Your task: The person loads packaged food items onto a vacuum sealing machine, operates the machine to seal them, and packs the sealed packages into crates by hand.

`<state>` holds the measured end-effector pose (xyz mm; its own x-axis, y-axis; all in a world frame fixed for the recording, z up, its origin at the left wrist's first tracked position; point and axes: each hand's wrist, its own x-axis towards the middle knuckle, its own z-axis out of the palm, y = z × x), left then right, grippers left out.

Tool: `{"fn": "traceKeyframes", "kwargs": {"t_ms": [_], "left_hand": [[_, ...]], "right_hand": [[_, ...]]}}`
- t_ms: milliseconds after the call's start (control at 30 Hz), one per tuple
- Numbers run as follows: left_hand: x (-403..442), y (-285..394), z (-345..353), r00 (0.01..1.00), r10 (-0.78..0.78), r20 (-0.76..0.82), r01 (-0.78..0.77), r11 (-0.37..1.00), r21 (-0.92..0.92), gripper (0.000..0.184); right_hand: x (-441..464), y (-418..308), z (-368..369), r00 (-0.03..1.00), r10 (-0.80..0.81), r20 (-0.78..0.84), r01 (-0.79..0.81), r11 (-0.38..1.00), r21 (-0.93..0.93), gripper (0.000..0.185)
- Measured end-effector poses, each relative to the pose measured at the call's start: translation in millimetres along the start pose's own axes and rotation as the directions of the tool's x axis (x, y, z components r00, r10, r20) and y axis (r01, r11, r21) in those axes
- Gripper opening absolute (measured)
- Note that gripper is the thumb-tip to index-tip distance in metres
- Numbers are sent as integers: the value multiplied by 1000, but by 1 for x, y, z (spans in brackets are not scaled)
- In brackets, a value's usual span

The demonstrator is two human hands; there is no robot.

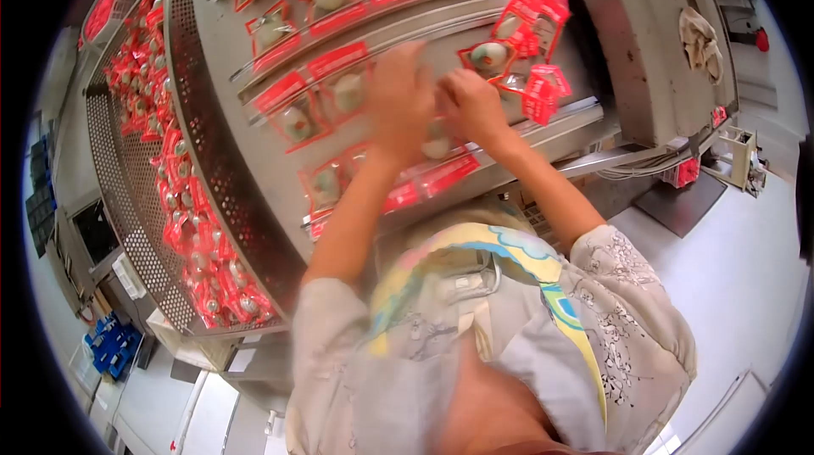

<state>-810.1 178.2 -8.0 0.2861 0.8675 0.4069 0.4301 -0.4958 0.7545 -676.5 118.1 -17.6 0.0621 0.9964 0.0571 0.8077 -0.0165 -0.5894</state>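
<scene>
Perforated metal tray (131, 192) heaped with red bagged packets (199, 222). Single packets (346, 92) laid in rows on metal surface (225, 39): red printed bands, clear windows, pale rounded item (egg-like) sealed inside. Overlapping pile (543, 97) seen near right hand (476, 107). Left hand (398, 103) held over rows, blurred; whether either grip is spread or pinching cannot be told.

Both hands (398, 103) (476, 107) are blurred, partly hiding a red-edged packet (437, 148).
</scene>
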Motion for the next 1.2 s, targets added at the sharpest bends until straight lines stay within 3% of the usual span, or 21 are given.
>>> {"fn": "traceKeyframes", "kwargs": {"t_ms": [100,200,267,367,400,467,567,600,700,867,967,1100,1200], "left_hand": [[29,30,77,965,-78,249,100,992,-79,29],[30,22,112,961,8,276,-27,997,66,30],[30,20,116,940,-101,325,83,994,70,33],[23,10,104,917,-189,352,175,982,69,36],[20,9,97,932,-180,316,174,984,47,36],[15,12,88,974,-141,180,154,986,-63,34],[-2,8,83,869,-432,240,493,782,-381,23],[-3,11,76,840,-473,265,540,774,-330,20],[-13,5,77,869,-490,70,438,694,-571,21],[-19,-8,49,829,-549,106,521,689,-504,21],[-16,-8,35,802,-590,92,552,674,-491,22],[-20,-12,26,719,-674,171,611,495,-618,28],[-22,-4,22,669,-722,175,585,367,-723,30]], "right_hand": [[-28,22,-12,993,51,-103,-34,986,162,20],[-34,38,-20,998,-19,-61,24,996,91,23],[-38,53,-21,998,-49,-39,54,990,131,21],[-46,60,-33,972,220,81,-234,937,260,16],[-45,57,-37,970,242,34,-239,910,338,18],[-40,49,-51,954,294,-50,-235,844,483,21],[-18,30,-54,933,259,-251,-96,848,521,28],[-11,34,-46,943,250,-220,-96,838,537,39],[8,36,-34,961,255,-110,-187,887,422,37],[32,23,-28,965,248,84,-252,794,553,27],[39,28,-11,905,217,366,-422,347,838,24],[44,24,1,898,198,394,-434,241,868,20],[46,16,-1,885,295,360,-439,274,856,18]]}}
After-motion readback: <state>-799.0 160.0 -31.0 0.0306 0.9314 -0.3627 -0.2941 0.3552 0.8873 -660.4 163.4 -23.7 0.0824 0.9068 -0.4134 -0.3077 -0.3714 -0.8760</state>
